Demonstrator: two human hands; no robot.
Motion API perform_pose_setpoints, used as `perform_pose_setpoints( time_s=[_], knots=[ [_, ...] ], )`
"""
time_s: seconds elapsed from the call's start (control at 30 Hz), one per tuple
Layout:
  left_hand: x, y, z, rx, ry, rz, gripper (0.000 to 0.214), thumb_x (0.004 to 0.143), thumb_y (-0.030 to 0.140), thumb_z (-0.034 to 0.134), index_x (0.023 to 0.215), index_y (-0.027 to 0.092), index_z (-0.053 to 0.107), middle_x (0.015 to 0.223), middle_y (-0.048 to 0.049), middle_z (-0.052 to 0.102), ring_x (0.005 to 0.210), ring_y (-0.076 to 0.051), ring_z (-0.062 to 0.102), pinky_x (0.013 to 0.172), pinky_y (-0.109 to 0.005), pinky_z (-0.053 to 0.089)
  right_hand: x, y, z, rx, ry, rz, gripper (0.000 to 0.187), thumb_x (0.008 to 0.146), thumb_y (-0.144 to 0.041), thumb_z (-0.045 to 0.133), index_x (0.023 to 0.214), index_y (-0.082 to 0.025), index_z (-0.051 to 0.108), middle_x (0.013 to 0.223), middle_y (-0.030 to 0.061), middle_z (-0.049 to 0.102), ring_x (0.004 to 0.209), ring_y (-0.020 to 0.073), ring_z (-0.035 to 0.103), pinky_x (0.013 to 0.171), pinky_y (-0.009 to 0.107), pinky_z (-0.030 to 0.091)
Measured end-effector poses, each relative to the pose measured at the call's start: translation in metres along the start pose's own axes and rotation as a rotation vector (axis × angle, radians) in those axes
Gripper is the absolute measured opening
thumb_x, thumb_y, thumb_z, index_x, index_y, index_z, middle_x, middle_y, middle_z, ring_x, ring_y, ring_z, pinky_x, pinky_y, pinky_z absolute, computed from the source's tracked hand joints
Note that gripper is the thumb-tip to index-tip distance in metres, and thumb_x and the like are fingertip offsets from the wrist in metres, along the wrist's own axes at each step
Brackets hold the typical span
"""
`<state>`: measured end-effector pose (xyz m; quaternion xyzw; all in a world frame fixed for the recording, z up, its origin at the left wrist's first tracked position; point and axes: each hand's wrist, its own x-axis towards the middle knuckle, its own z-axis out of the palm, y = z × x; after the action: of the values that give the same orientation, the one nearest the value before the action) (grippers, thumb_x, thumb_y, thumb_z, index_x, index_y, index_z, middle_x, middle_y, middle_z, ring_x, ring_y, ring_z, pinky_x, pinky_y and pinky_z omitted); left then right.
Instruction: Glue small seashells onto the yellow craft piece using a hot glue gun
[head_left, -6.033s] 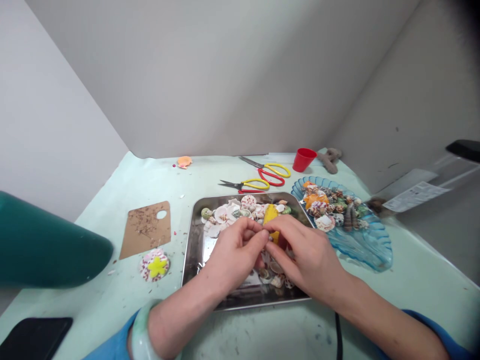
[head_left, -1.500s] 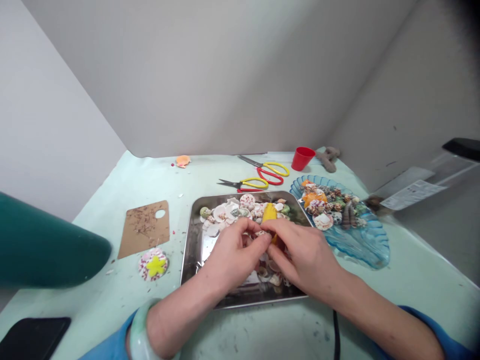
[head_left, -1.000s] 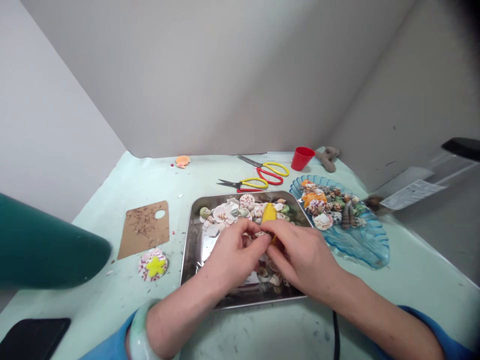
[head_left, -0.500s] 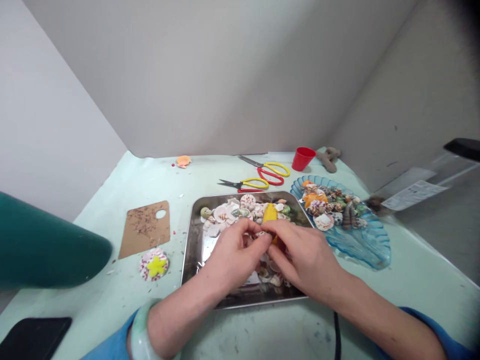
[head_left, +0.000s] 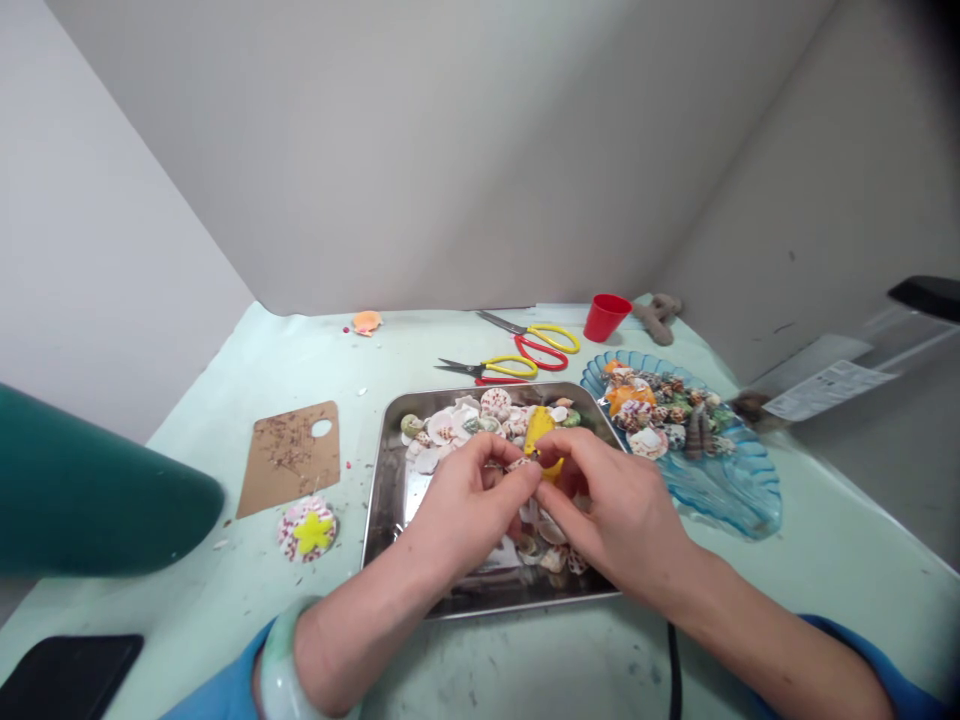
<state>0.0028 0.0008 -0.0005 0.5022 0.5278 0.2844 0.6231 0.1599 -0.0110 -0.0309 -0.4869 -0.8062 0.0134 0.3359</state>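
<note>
Over the metal tray [head_left: 379, 520], my left hand [head_left: 474, 505] pinches a small speckled shell [head_left: 517, 465] between thumb and forefinger. My right hand [head_left: 615, 500] meets it at the fingertips, thumb and forefinger closed around a tiny dark bit that I cannot make out. Beneath both hands lie many white and spotted shells [head_left: 444, 428], partly covered by my fingers. A yellow piece [head_left: 538, 428] rests among them, just behind my right fingertips.
Two pairs of scissors [head_left: 525, 332] lie behind the tray, near a red cup [head_left: 607, 318]. To the right is a blue scalloped dish [head_left: 750, 500] with shells. A brown card [head_left: 289, 460] and a shell with a yellow flower [head_left: 309, 530] are left; a green cylinder [head_left: 97, 490] juts in.
My right fingers have lifted and spread slightly from the left fingertips, uncovering a tiny dark bit between the hands. My left hand has barely shifted and keeps its pinch.
</note>
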Motion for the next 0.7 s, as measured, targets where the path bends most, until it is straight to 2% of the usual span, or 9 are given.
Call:
perform_pose_setpoints(
  time_s=[0.3, 0.5, 0.7],
  knots=[
    [-0.0002, -0.0007, -0.0003, 0.028, 0.029, -0.003, 0.021, 0.079, 0.036, 0.058, 0.082, 0.019, 0.047, 0.045, 0.0060, 0.051, 0.044, -0.008, 0.049, 0.043, -0.016, 0.032, 0.0023, 0.0001, 0.0002, 0.012, 0.037, 0.012, 0.009, 0.085, -0.024, 0.053, 0.091, -0.018, 0.052, 0.078, 0.0003, 0.061, 0.058, 0.0108, 0.057, 0.054, 0.023, 0.039],
    [0.0002, -0.0006, -0.0004, 0.023, 0.031, 0.002, 0.021, 0.078, 0.036, 0.058, 0.082, 0.019, 0.047, 0.046, 0.0061, 0.051, 0.043, -0.007, 0.048, 0.043, -0.015, 0.033, 0.0031, 0.0015, -0.0016, 0.067, -0.070, -0.087, 0.006, 0.088, -0.017, 0.046, 0.091, -0.018, 0.051, 0.079, 0.0014, 0.058, 0.061, 0.0114, 0.053, 0.056, 0.024, 0.038],
    [0.0005, 0.0003, -0.0002, 0.034, 0.034, 0.000, 0.021, 0.078, 0.036, 0.058, 0.083, 0.019, 0.048, 0.046, 0.0062, 0.051, 0.043, -0.007, 0.046, 0.042, -0.014, 0.031, 0.0033, 0.0017, -0.0013, 0.067, -0.057, -0.091, 0.007, 0.087, -0.016, 0.047, 0.092, -0.017, 0.052, 0.079, 0.0015, 0.057, 0.061, 0.0111, 0.052, 0.056, 0.024, 0.038]
  ],
)
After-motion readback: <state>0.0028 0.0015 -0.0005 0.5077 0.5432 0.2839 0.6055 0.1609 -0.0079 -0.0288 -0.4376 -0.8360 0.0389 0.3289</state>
